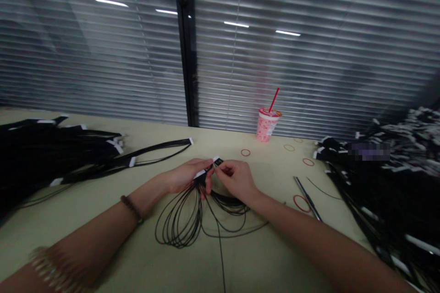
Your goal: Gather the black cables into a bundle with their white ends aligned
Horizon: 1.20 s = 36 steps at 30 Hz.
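Pinching a bundle of thin black cables (pixel 192 219) near their white-tabbed ends (pixel 206 170), the left hand (pixel 185 176) closes around the gathered strands while the right hand (pixel 237 181) grips the tips between thumb and fingers, apparently to keep the ends level. Below the grip, the loose lengths fall in slack loops on the pale green tabletop (pixel 144 261), since only the ends seem to need control. Red rubber bands (pixel 302 203) lie within reach beside a slim metal tool (pixel 307 198). A heap of similar cables (pixel 385 201) sits to the right and another heap (pixel 58 155) to the left, seemingly kept apart. A pink cup (pixel 267 127) stands back near the window blinds (pixel 275 55), away from the hands.
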{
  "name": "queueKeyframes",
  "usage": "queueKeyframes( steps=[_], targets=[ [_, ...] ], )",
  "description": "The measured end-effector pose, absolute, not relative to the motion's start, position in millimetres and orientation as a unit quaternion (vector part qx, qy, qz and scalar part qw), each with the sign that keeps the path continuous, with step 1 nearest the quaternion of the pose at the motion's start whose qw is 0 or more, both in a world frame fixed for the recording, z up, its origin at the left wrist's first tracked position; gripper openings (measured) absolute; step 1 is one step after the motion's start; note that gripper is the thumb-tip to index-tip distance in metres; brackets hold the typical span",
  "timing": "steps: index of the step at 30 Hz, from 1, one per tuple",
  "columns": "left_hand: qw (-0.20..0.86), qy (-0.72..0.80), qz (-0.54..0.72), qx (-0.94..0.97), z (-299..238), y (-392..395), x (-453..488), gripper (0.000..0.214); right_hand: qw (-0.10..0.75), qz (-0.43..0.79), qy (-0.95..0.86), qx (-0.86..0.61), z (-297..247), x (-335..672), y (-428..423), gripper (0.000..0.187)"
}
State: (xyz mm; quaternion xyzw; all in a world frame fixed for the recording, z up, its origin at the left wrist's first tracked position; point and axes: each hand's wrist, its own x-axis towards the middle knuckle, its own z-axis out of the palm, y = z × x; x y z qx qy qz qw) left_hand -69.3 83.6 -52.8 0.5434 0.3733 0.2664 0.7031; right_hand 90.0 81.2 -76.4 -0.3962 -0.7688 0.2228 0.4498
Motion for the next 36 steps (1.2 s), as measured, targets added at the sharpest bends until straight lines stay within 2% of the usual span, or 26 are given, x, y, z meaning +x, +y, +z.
queueKeyframes(
  steps=[17, 36],
  targets=[
    [0.699, 0.375, 0.24, 0.56, -49.7, 81.7, -67.8, 0.034, 0.464, 0.195, -0.755, -0.421, -77.4, 89.6, 80.0, 0.016],
    [0.674, 0.355, 0.225, 0.608, -50.7, 76.3, -67.6, 0.038, 0.482, 0.205, -0.763, -0.38, -75.6, 90.8, 75.9, 0.016]
  ],
)
